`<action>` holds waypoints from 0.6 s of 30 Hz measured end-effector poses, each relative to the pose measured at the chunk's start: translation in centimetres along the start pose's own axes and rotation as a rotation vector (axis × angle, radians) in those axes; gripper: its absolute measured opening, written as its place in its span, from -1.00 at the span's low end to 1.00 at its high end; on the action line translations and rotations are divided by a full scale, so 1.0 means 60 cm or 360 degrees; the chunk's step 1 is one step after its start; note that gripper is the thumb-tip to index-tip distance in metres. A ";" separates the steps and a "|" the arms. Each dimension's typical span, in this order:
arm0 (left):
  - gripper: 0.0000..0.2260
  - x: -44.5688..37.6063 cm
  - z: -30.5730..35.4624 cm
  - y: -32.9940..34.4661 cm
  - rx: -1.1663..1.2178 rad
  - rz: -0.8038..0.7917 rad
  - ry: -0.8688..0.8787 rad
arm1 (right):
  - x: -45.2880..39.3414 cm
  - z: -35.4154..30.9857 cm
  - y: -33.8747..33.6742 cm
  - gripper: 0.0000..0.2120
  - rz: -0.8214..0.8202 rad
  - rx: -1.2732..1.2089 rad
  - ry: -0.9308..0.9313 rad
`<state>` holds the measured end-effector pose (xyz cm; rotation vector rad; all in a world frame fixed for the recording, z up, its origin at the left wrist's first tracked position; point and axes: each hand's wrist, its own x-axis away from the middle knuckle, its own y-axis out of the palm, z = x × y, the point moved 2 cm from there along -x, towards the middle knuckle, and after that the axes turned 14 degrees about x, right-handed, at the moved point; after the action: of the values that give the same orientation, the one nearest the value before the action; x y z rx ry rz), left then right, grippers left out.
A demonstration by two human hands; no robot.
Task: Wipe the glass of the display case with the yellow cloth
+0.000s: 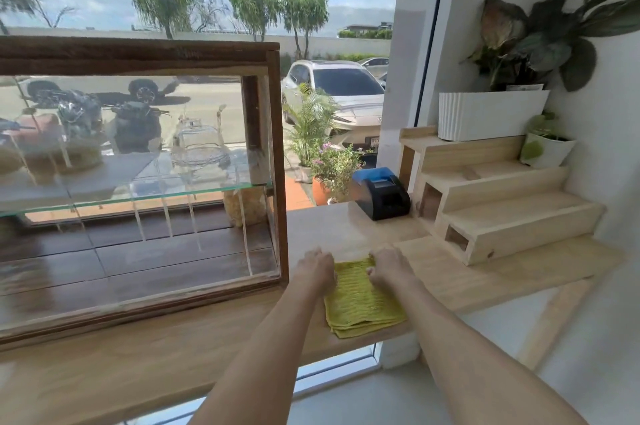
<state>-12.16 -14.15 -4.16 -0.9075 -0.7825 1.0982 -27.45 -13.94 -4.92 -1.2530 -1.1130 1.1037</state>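
Note:
A wooden-framed display case [277, 161] with glass panes [138, 182] stands on the wooden counter at the left. Just right of its front corner lies a folded yellow cloth [363, 303] on the counter. My left hand [317, 268] rests on the cloth's far left edge with fingers curled onto it. My right hand [389, 267] presses on the cloth's far right edge, fingers curled too. Both hands touch the cloth, which lies flat on the counter. Whether the fingers pinch the fabric is hidden.
A black and blue receipt printer [379, 194] sits behind the cloth. A stepped wooden riser [502, 209] fills the right side, carrying a white planter [491, 114] and a small potted plant [547, 147]. The counter's front edge [242, 372] runs below the cloth.

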 end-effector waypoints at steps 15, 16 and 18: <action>-0.78 0.026 -0.004 -0.030 0.0817 0.0162 -0.0177 | 0.026 0.045 -0.025 -0.86 0.0062 -0.0775 0.0166; -0.79 0.031 -0.003 -0.036 0.0880 0.0173 -0.0164 | 0.031 0.045 -0.031 -0.81 0.0023 -0.0787 0.0140; -0.81 0.041 -0.001 -0.045 0.0950 0.0180 -0.0122 | 0.043 0.042 -0.045 -0.71 -0.0065 -0.0757 0.0088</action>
<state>-10.39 -12.32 -1.53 -0.4076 -0.4230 1.3718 -29.59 -11.10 -2.19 -1.6070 -1.4019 0.7893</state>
